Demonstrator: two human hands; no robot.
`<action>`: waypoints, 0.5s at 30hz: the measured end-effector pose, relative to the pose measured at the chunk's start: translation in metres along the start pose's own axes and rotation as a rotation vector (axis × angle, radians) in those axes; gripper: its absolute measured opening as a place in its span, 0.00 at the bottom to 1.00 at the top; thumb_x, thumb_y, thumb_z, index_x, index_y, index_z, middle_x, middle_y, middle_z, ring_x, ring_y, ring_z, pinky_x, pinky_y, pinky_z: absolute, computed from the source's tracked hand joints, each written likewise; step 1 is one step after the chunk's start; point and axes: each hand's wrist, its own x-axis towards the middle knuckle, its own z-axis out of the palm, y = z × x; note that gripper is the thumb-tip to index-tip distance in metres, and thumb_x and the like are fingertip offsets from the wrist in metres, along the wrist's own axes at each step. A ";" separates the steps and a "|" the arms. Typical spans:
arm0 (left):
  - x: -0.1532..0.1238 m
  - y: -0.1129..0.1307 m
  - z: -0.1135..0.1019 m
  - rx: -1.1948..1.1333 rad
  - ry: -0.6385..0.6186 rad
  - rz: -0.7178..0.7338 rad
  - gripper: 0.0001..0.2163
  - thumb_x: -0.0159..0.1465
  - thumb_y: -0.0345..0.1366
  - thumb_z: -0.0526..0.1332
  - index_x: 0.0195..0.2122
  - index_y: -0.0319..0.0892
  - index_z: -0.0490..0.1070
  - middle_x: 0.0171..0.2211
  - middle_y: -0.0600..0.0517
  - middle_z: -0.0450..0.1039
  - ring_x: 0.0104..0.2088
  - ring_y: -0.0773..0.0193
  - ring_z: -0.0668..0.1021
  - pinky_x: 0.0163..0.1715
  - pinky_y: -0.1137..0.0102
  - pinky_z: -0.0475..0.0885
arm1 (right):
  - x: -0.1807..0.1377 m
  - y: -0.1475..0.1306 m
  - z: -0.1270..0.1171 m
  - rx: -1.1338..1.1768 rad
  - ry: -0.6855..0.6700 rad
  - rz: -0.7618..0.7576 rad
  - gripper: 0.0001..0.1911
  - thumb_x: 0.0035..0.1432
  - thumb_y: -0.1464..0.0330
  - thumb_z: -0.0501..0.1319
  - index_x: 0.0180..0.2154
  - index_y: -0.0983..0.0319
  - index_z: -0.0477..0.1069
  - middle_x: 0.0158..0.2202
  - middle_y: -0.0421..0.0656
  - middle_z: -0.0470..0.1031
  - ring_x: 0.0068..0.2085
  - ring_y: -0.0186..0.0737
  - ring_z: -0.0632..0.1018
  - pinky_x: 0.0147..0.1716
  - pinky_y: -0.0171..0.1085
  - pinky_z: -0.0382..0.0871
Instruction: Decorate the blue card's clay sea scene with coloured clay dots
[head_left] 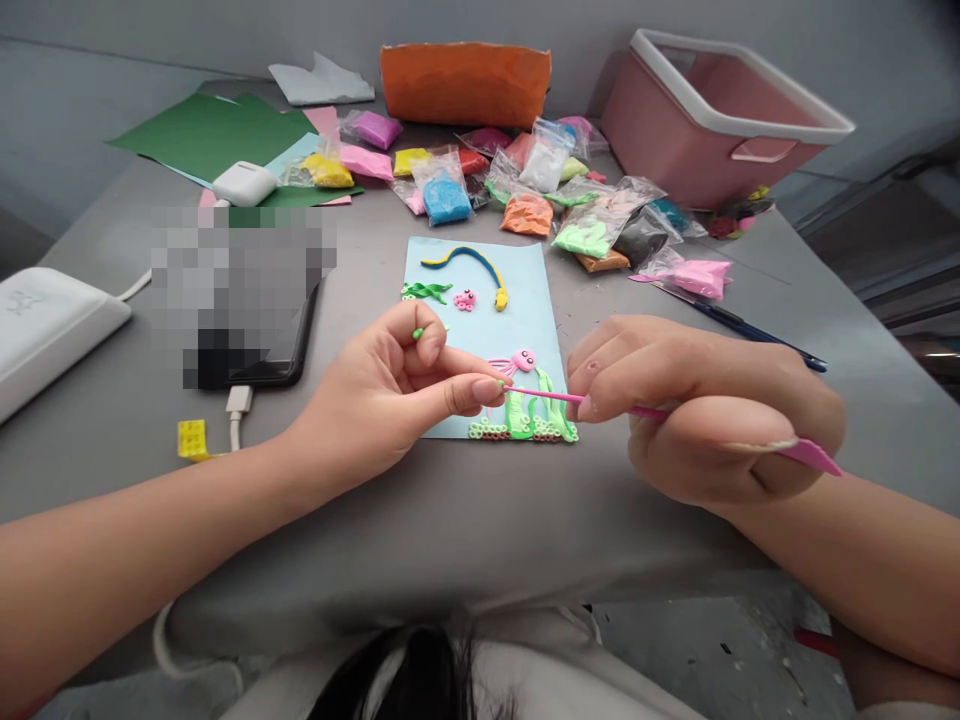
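Observation:
My right hand [705, 405] grips a thin pink clay modelling tool [544, 396], its flat end sticking out past the thumb. The tool's tip meets a tiny bit of green clay [501, 384] pinched between the thumb and forefinger of my left hand [397, 385]. Another green clay bit [418, 333] shows by my left hand's curled fingers. Beneath both hands lies a light blue card [450, 415]. On it are a blue and yellow clay eel [487, 262], a small pink clay creature [465, 300], a pink clay octopus [523, 360] and green clay seaweed [517, 415].
Several bags of coloured clay [446, 197] lie behind the card. An orange box [465, 85] and a pink bin [712, 130] stand at the back. A phone [289, 355], white earbud case [244, 184] and power bank [56, 335] are at left; a blue pen [757, 335] at right.

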 end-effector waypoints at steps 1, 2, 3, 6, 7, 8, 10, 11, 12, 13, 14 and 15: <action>0.000 0.000 0.000 0.002 -0.002 -0.001 0.23 0.54 0.35 0.76 0.27 0.45 0.57 0.28 0.55 0.84 0.34 0.59 0.86 0.39 0.66 0.81 | 0.001 0.001 0.000 0.043 0.035 -0.031 0.26 0.73 0.57 0.51 0.26 0.62 0.70 0.21 0.41 0.71 0.24 0.36 0.73 0.23 0.38 0.68; 0.000 -0.001 -0.001 0.006 -0.005 -0.001 0.23 0.54 0.35 0.76 0.28 0.45 0.57 0.28 0.55 0.84 0.33 0.59 0.86 0.39 0.65 0.81 | 0.002 0.001 0.001 0.075 0.060 -0.052 0.24 0.73 0.59 0.54 0.26 0.62 0.70 0.21 0.41 0.71 0.24 0.36 0.74 0.23 0.38 0.68; 0.000 -0.001 -0.001 0.008 -0.007 -0.002 0.23 0.55 0.36 0.76 0.28 0.45 0.57 0.29 0.55 0.84 0.33 0.59 0.86 0.39 0.65 0.81 | 0.002 0.001 0.001 0.090 0.070 -0.061 0.23 0.72 0.60 0.55 0.25 0.62 0.71 0.21 0.41 0.71 0.24 0.36 0.74 0.22 0.38 0.68; 0.001 -0.001 -0.001 -0.003 -0.016 0.002 0.23 0.54 0.36 0.76 0.28 0.45 0.57 0.29 0.54 0.84 0.38 0.56 0.87 0.40 0.66 0.81 | 0.004 0.002 0.003 0.075 0.058 -0.062 0.24 0.73 0.59 0.54 0.25 0.62 0.71 0.20 0.41 0.72 0.24 0.36 0.74 0.22 0.37 0.68; 0.001 -0.002 -0.001 -0.011 -0.019 0.005 0.23 0.54 0.35 0.76 0.27 0.45 0.57 0.29 0.54 0.84 0.39 0.56 0.87 0.40 0.67 0.81 | 0.004 0.002 0.003 0.077 0.058 -0.066 0.24 0.73 0.59 0.54 0.25 0.62 0.70 0.20 0.41 0.72 0.24 0.35 0.74 0.22 0.37 0.68; 0.002 -0.002 -0.001 -0.017 -0.022 0.006 0.23 0.55 0.34 0.76 0.27 0.45 0.57 0.29 0.54 0.84 0.40 0.56 0.87 0.40 0.68 0.81 | 0.004 0.002 0.004 0.081 0.060 -0.070 0.24 0.73 0.59 0.54 0.25 0.63 0.70 0.20 0.41 0.72 0.24 0.35 0.74 0.23 0.37 0.68; 0.002 -0.002 -0.001 -0.021 -0.022 0.003 0.22 0.55 0.34 0.76 0.27 0.45 0.57 0.29 0.53 0.85 0.41 0.56 0.87 0.40 0.68 0.81 | 0.004 0.002 0.004 0.086 0.062 -0.081 0.24 0.73 0.60 0.55 0.25 0.63 0.70 0.20 0.42 0.72 0.24 0.35 0.75 0.23 0.36 0.68; 0.002 -0.002 -0.001 -0.020 -0.020 -0.001 0.22 0.55 0.34 0.76 0.27 0.45 0.57 0.29 0.53 0.85 0.41 0.55 0.87 0.40 0.68 0.81 | 0.004 0.002 0.003 0.084 0.054 -0.080 0.24 0.73 0.60 0.55 0.25 0.63 0.70 0.21 0.42 0.72 0.24 0.35 0.75 0.23 0.36 0.68; 0.002 -0.001 -0.001 -0.018 -0.020 -0.008 0.22 0.55 0.34 0.76 0.27 0.45 0.57 0.30 0.53 0.85 0.41 0.55 0.87 0.40 0.67 0.81 | 0.004 0.002 0.003 0.080 0.045 -0.080 0.23 0.73 0.60 0.55 0.25 0.63 0.71 0.21 0.42 0.73 0.24 0.34 0.74 0.23 0.36 0.68; 0.001 -0.001 0.000 -0.015 -0.020 -0.015 0.23 0.55 0.34 0.76 0.27 0.45 0.57 0.30 0.52 0.85 0.41 0.54 0.87 0.40 0.67 0.81 | 0.004 0.003 0.003 0.070 0.035 -0.078 0.23 0.73 0.61 0.55 0.26 0.63 0.71 0.21 0.42 0.73 0.25 0.34 0.74 0.23 0.36 0.68; 0.001 -0.001 0.000 -0.010 -0.018 -0.022 0.23 0.55 0.34 0.76 0.27 0.45 0.57 0.30 0.52 0.85 0.40 0.54 0.87 0.39 0.67 0.81 | 0.004 0.003 0.002 0.062 0.029 -0.081 0.23 0.73 0.61 0.54 0.26 0.63 0.71 0.21 0.42 0.73 0.25 0.35 0.74 0.23 0.36 0.67; 0.000 0.000 0.000 -0.004 -0.016 -0.026 0.23 0.55 0.35 0.76 0.27 0.45 0.57 0.30 0.53 0.85 0.39 0.55 0.87 0.38 0.67 0.81 | 0.004 0.002 0.002 0.051 0.027 -0.080 0.23 0.73 0.61 0.54 0.26 0.63 0.71 0.22 0.42 0.73 0.24 0.35 0.74 0.23 0.36 0.67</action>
